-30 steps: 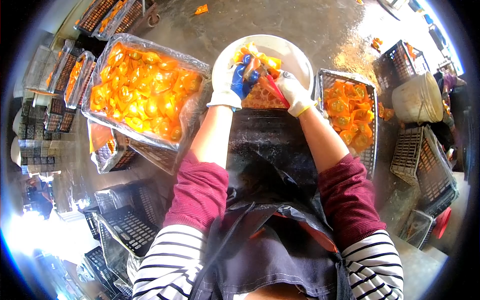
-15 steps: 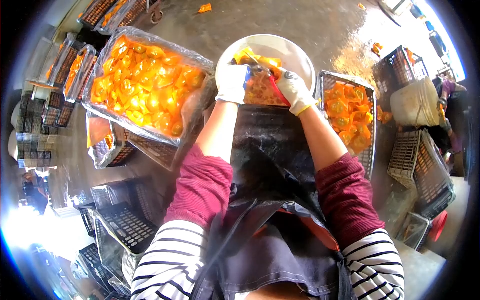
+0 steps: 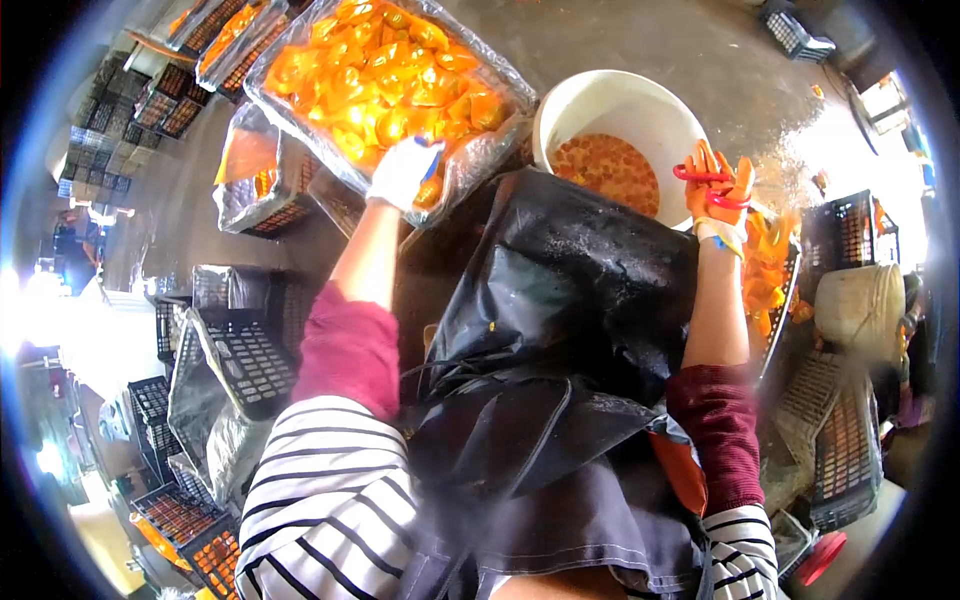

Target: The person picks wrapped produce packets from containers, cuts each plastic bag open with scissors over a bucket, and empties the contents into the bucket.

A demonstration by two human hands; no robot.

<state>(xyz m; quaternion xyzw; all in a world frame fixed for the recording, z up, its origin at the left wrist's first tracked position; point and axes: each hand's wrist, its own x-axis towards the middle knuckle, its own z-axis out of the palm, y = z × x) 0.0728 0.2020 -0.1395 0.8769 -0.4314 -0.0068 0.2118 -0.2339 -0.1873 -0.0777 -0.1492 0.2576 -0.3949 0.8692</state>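
My left hand (image 3: 405, 172), in a white glove with blue on it, reaches to the near edge of a plastic-lined crate (image 3: 250, 80) heaped with shiny orange pieces (image 3: 385, 75); its fingertips are blurred among them. My right hand (image 3: 718, 192), in a glove with orange fingers, is raised at the right rim of a white bucket (image 3: 560, 100) and holds a red-handled tool (image 3: 732, 201); the rest of the tool is hidden. Small reddish-brown round bits in pale liquid (image 3: 605, 172) lie inside the bucket.
Behind my right hand stands another crate of orange pieces (image 3: 762, 275). Black crates (image 3: 245, 365) stand at lower left. To the right are a dirty white bucket (image 3: 858, 305) and stacked crates (image 3: 845, 450). A black apron (image 3: 570, 290) covers my lap.
My left hand has left the bucket for the left crate. My right hand has moved to the bucket's right rim and turned over, keeping the red-handled tool. The whole view has shifted and tilted.
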